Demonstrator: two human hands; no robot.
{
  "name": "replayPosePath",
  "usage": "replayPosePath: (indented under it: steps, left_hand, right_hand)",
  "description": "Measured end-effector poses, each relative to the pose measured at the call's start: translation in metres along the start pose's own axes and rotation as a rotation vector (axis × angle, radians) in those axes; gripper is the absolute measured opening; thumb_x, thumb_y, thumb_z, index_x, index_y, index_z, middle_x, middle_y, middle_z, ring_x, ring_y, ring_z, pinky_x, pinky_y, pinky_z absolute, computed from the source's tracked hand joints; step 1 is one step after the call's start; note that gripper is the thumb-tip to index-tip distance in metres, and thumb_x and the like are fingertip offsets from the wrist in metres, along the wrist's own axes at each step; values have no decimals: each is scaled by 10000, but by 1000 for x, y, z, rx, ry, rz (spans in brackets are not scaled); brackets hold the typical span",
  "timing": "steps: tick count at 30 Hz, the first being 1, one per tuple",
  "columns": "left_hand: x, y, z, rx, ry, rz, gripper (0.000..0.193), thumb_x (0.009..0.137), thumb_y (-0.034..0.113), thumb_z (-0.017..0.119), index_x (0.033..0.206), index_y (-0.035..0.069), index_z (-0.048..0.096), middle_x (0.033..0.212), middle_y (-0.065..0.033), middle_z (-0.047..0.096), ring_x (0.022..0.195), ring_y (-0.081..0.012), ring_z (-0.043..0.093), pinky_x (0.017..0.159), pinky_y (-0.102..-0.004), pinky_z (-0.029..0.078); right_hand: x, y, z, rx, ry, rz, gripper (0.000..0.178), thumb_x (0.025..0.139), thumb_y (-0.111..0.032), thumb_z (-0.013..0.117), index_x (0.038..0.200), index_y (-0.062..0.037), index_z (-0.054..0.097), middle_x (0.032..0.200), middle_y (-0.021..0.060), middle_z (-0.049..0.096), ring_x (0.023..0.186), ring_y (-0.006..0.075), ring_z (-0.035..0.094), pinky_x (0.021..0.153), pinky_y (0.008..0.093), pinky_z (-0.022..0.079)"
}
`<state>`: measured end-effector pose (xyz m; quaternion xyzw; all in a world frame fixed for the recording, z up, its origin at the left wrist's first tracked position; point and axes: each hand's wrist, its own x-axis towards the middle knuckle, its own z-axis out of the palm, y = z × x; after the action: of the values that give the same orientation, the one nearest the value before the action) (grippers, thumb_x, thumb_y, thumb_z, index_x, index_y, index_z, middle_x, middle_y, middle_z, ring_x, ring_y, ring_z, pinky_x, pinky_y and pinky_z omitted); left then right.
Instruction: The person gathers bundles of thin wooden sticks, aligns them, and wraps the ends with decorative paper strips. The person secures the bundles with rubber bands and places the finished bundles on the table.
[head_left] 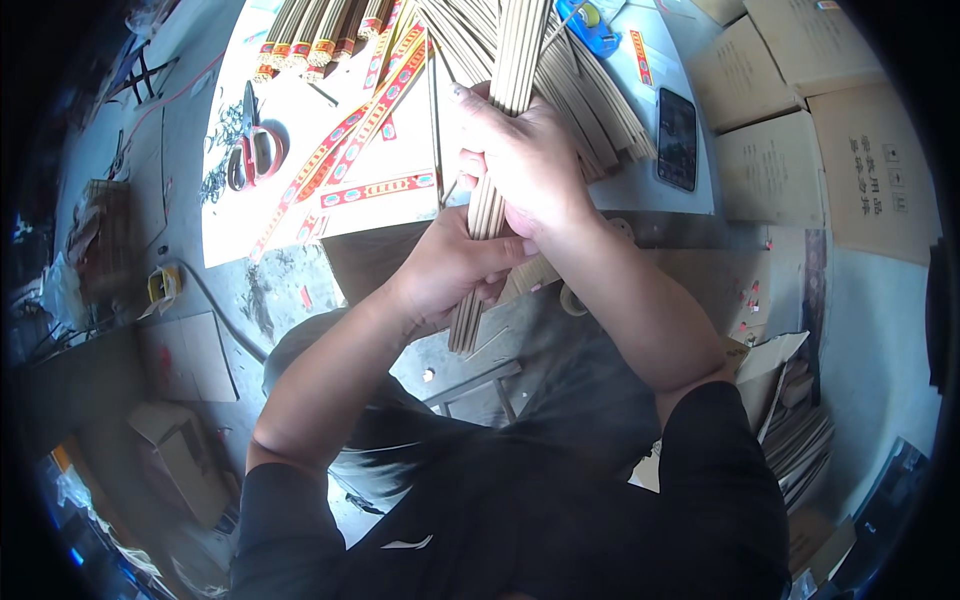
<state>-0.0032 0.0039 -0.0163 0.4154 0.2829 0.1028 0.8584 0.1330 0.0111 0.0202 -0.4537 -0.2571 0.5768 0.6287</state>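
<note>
Near frame centre, left hand (450, 258) and right hand (535, 155) are gripping sticks (520, 55), both curled closed; slackening could be spilling some.

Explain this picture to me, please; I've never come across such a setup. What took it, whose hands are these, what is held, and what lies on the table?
There is no machine here: a person works bare-handed. The picture comes from a wide fisheye camera worn on the head, looking down, so straight edges bend and the corners go dark. Its left is the person's left.

Both hands grip a bundle of thin sticks: the right hand higher up, the left hand nearer the lower end.

On the white table lie red patterned strips, scissors, wrapped bundles, loose sticks, a phone and a blue object, perhaps a tape dispenser. Cardboard boxes stand to the right.
</note>
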Motion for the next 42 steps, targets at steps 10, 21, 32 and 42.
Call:
replayPosePath:
  steps: [10,21,32,42]
  left_hand:
    - [-12,7,-4,-546,-483,-54,317,1001,199,691,865,158,409,590,59,384,443,-52,345,427,-232,281]
    - [-33,61,-53,-375,52,309,167,1023,183,650,907,162,530,615,94,401,448,-36,351,421,-208,342]
    - [-23,57,-58,-149,573,203,115,941,82,707,915,5,627,685,-25,555,472,-105,497,462,-256,472]
    - [-19,55,-66,-235,562,218,109,934,53,702,939,-16,618,666,-33,556,467,-118,510,438,-265,470]
  right_hand:
    - [-2,-16,-5,66,-279,27,353,997,-378,699,1003,-30,636,835,42,668,757,126,668,693,288,577]
    - [24,-45,-65,-872,136,-523,250,1049,-217,636,1161,2,683,882,-18,667,772,48,600,693,214,487]
    - [21,-7,-32,-1766,206,-40,465,931,-425,679,987,36,673,876,246,732,867,413,733,826,499,576]
    - [44,12,-11,-1728,325,5,567,886,-288,707,1271,48,463,995,207,738,907,379,740,823,476,591]
